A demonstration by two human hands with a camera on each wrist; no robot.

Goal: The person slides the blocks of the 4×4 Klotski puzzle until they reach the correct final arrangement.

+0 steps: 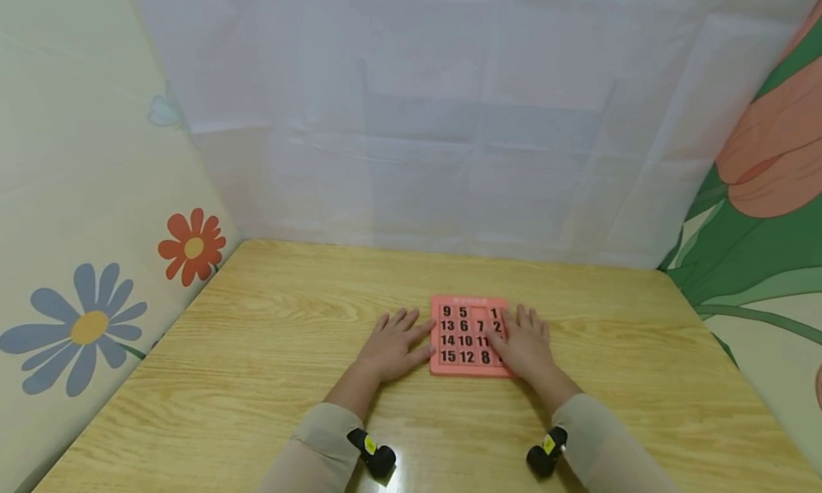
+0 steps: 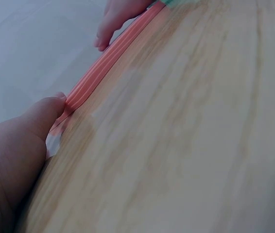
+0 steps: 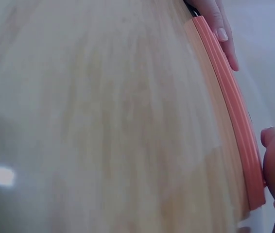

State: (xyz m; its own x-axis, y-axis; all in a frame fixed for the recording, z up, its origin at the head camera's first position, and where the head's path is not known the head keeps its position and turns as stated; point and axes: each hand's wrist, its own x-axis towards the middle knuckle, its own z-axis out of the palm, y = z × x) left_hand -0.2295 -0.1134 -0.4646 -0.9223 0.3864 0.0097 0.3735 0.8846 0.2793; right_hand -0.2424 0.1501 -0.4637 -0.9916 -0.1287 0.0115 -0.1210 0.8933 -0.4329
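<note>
A pink number slide puzzle lies flat on the table, its tiles marked in black. The top row reads 9, 5, a gap, then 1. My left hand rests flat at the puzzle's left edge, fingers spread, thumb and forefinger against the frame. My right hand lies over the right edge with fingers straight, its thumb on the tiles near 11, covering part of the right column. In the left wrist view the left thumb meets the pink side. The right wrist view shows the puzzle's front side edge-on.
The wood-grain table reaches back to a white sheet hung behind it. Flower-patterned cloth stands on the left, with tulip-patterned cloth on the right. Black wrist cameras are strapped to both wrists.
</note>
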